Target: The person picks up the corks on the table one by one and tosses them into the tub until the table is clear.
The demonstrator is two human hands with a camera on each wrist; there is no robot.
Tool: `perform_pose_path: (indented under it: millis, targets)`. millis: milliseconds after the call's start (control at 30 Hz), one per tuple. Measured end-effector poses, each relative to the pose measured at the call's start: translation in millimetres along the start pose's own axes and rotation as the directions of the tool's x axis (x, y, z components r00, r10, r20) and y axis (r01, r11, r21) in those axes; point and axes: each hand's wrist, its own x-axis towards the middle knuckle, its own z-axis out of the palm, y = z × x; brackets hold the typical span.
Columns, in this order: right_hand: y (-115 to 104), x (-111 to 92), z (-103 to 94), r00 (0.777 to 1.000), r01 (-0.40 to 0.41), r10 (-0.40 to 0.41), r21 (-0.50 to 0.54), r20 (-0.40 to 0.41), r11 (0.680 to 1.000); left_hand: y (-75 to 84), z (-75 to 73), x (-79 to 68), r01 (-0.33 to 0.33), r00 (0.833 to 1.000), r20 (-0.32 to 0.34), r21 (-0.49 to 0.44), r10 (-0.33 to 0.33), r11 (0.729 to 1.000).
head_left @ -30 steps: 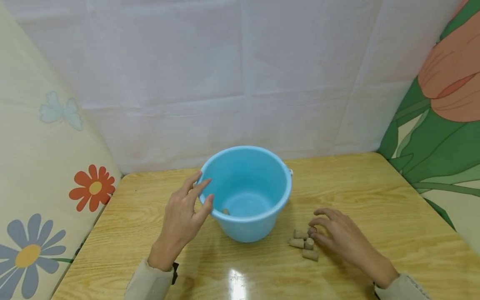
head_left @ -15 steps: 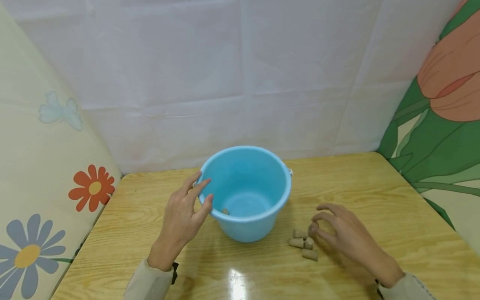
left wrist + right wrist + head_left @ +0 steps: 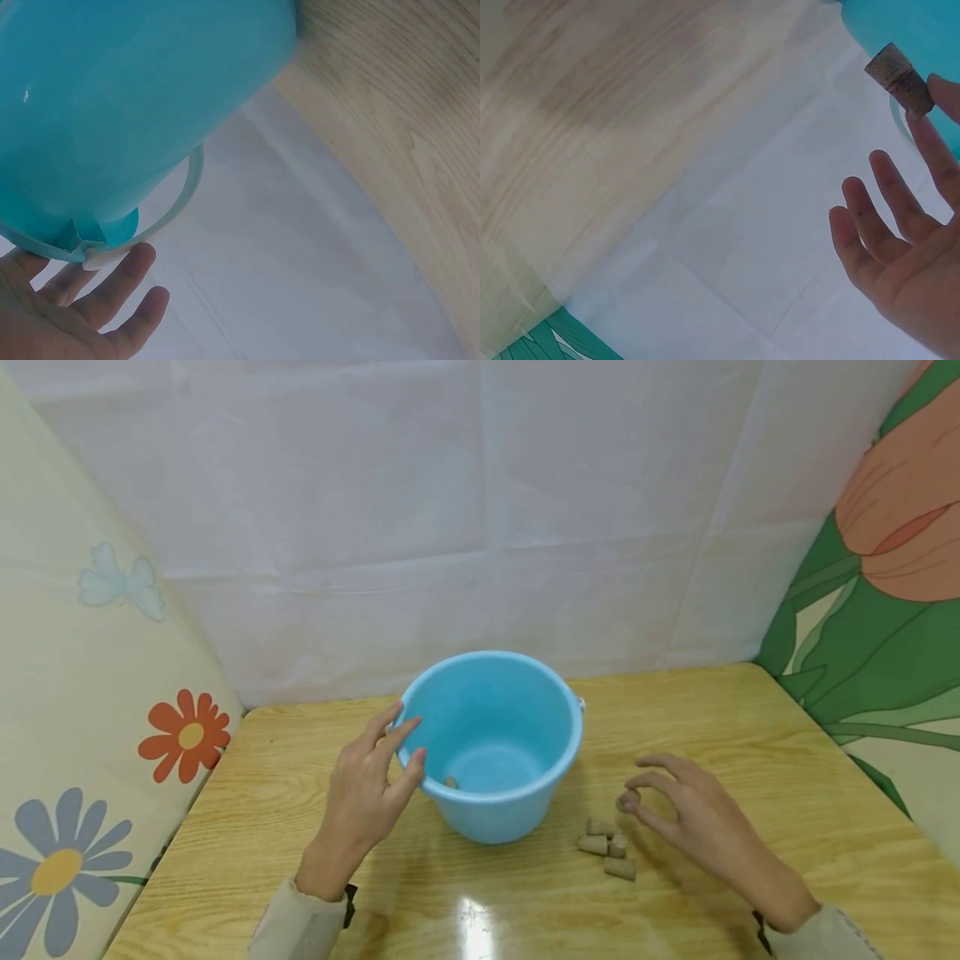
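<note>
Head view: left hand (image 3: 356, 802), fingers (image 3: 401, 736) loosely spread, touches rim of blue bucket (image 3: 491, 818); right hand (image 3: 697, 818) pinches cork (image 3: 628, 801) near four loose corks (image 3: 592, 845) on worktop (image 3: 540, 906). Left wrist: curved handle (image 3: 194, 180), hidden from head. Right wrist: cork between thumb and forefinger, other fingers extended.

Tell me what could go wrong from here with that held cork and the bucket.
The held cork might slip: the right hand pinches it only near one end, between thumb and fingertip.

The loose corks lie bunched on the table close to that hand; a brush could set them rolling.

The left hand has its spread fingers at the rim of the bucket; a push there might shift it.
</note>
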Motion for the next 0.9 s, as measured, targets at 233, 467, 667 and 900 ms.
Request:
perform_pose_path:
  millis: [233,467,667,900]
  targets:
    - [-1,4,-3.9,0.998,0.044,-0.044,-0.009,-0.055,0.999,0.1,0.2,-0.6,-0.008,1.0,-0.003,0.005,0.008,1.0]
    - [-3,9,-10.6,0.993,0.078,-0.078,-0.007,-0.086,0.997,-0.2,0.5,-0.6,-0.017,1.0,-0.007,0.005,0.017,1.0]
    - [-5,17,-19.4,0.984,0.122,-0.122,-0.008,-0.13,0.992,-0.3,0.9,-0.6,-0.014,1.0,-0.008,0.005,0.014,1.0]
    - [-13,26,-27.9,0.976,0.15,-0.146,0.013,-0.16,0.989,-0.4,1.0,-0.4,-0.007,1.0,-0.005,0.008,0.007,1.0]
